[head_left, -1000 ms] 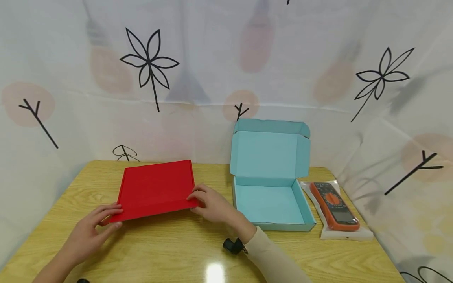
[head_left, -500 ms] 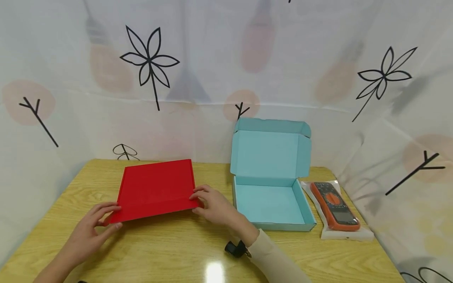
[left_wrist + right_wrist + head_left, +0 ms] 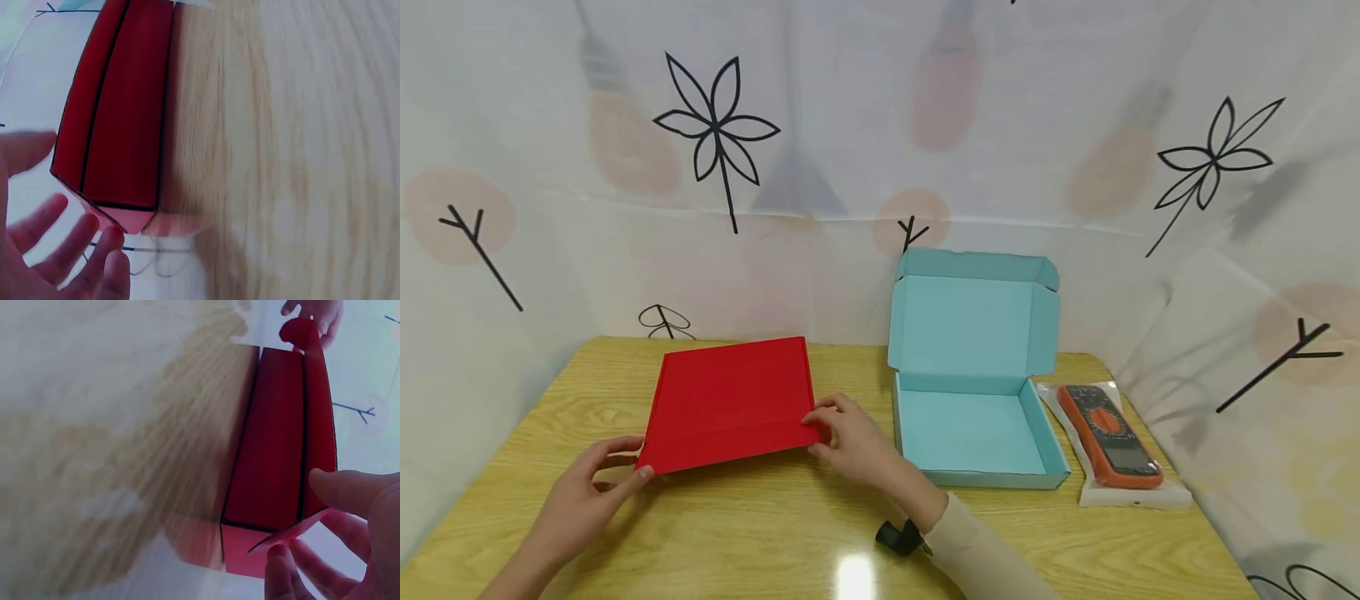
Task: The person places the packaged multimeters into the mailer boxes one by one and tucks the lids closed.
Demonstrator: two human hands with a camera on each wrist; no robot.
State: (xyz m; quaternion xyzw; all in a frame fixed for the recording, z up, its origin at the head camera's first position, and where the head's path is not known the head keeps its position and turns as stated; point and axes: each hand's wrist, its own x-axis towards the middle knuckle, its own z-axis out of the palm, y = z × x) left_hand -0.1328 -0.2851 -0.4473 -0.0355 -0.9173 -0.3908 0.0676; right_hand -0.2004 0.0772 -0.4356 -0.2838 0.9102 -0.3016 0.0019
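A red cardboard box [image 3: 730, 400] rests on the left part of the wooden table, its lid lowered and its front flap sticking out over the front wall. My right hand [image 3: 853, 442] pinches the flap's right front corner, thumb [image 3: 350, 487] on the flap's inner face and fingers behind it. At the left front corner, my left hand [image 3: 583, 496] has its thumb tip at the flap's edge. Its other fingers [image 3: 69, 240] extend loosely beside the box's left end. A rounded red tab [image 3: 299, 331] juts out at that far end in the right wrist view.
Right of the red box stands a light-blue box [image 3: 970, 433] with its lid raised. Beside it lies an orange and black multimeter [image 3: 1108, 437] in a clear plastic bag. A patterned cloth [image 3: 820, 167] hangs behind the table [image 3: 760, 533].
My left fingers have slid off the lid's left edge, outward and slightly down, while the thumb stays at the corner. My right hand and the red box have hardly moved.
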